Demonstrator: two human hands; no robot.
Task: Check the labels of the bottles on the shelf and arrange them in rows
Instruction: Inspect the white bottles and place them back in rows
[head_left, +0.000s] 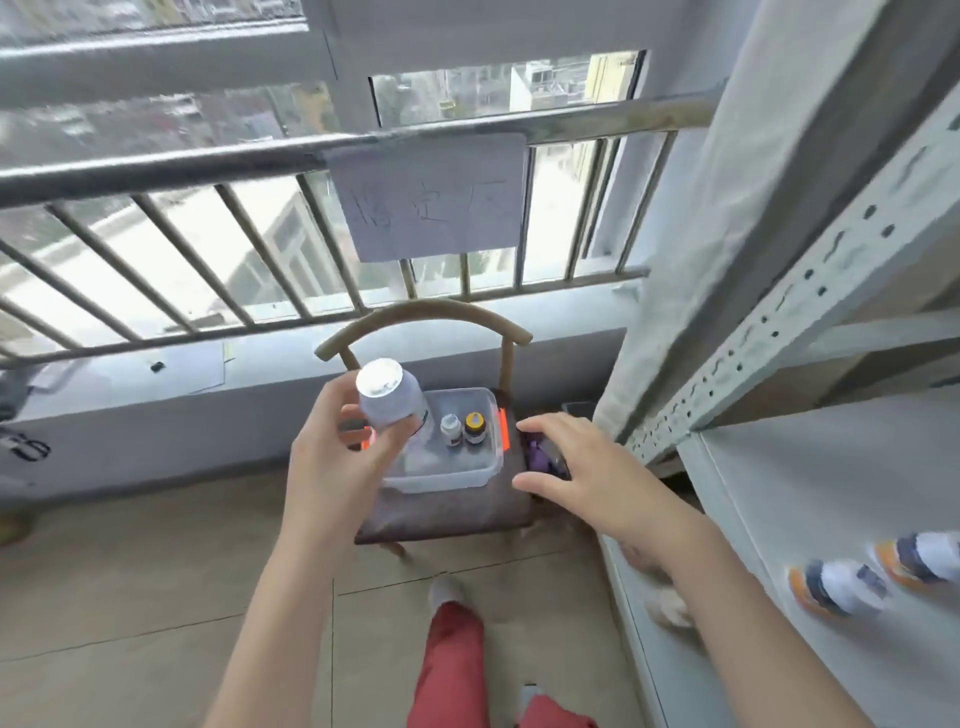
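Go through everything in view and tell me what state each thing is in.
Left hand: grips the white bottle.
White bottle: held in the air.
Right hand: open, holding nothing.
Tub: lidless, on the chair.
Two small bottles: upright in the tub, capped.
Shelf bottles: blurred.

Two bottles (462, 428) in bin (441, 480) on chair (447, 512)

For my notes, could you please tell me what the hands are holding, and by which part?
The left hand grips a white bottle around its lower body; the right hand holds nothing.
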